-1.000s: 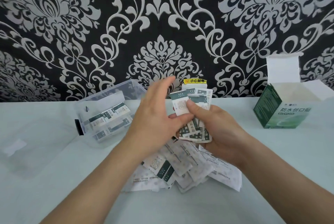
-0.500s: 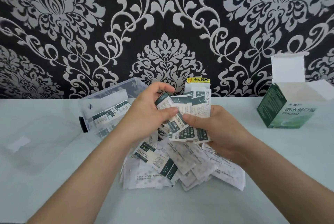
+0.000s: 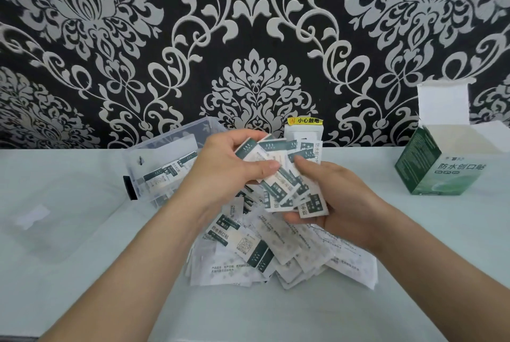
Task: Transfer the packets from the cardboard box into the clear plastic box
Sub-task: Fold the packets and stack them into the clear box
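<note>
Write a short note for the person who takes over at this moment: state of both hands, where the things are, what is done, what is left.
Left hand pinches one packet at the top of the stack that the right hand grips.
Loose pile lies on the table under the hands. Clear plastic box stands at back left, lid off beside it. Cardboard box stands open on the right.
Done: some packets lie in the clear plastic box.
Left: move the stack and the pile in.
</note>
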A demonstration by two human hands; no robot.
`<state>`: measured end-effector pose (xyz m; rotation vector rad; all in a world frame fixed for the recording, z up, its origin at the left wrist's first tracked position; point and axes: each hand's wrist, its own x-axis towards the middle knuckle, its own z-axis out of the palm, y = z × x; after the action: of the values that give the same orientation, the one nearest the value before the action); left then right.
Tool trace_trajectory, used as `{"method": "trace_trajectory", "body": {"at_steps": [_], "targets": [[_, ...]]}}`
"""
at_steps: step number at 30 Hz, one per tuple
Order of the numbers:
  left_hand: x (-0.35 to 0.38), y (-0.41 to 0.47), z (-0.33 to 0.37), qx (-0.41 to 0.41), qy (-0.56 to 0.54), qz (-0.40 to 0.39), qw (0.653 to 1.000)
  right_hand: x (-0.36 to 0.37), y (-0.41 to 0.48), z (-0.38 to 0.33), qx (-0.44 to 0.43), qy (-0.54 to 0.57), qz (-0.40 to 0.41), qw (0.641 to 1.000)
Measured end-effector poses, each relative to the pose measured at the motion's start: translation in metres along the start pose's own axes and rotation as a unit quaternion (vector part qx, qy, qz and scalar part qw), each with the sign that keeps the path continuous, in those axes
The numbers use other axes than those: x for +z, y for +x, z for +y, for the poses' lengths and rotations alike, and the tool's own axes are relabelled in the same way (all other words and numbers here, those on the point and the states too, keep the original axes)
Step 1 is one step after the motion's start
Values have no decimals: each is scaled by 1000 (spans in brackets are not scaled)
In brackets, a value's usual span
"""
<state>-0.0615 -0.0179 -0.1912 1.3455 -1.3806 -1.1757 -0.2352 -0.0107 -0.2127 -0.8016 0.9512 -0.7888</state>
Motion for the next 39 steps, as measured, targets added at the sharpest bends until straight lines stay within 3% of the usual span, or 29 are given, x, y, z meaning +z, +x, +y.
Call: {"method": "trace_trajectory", "body": {"at_steps": [4,7,12,15,20,25,27,30,33,36,39], "targets": [[17,-4,-7,45,94,25,994,4,-2,1,12,8,-56,998],[21,-4,-11,101,219,51,969,5,-2,3,11,-4,-51,999],[21,-15,-3,169,264,-83,946,5,-1,2,13,-25,-28,999],[29,-21,-4,196,363,-138,900,4,-3,1,-2,-15,-61,998],[32,-19,-14,261,447,-110,849,2,-2,4,-4,-17,-126,992],[26,-19,-11,220,529,-77,816,-1,4,7,-5,-49,-118,992],[24,-19,-8,196,525,-71,825,0,6,8,-21,-85,-92,992],[18,-19,3,146,445,-124,875,-1,5,6,-45,-114,-80,989],[1,-14,9,123,325,-130,929,-6,1,-2,-17,-90,-163,982],[-1,-12,5,123,187,-91,970,-9,1,-3,34,6,-256,966],[21,-15,-4,153,156,32,975,-7,2,3,54,71,-297,951]]}}
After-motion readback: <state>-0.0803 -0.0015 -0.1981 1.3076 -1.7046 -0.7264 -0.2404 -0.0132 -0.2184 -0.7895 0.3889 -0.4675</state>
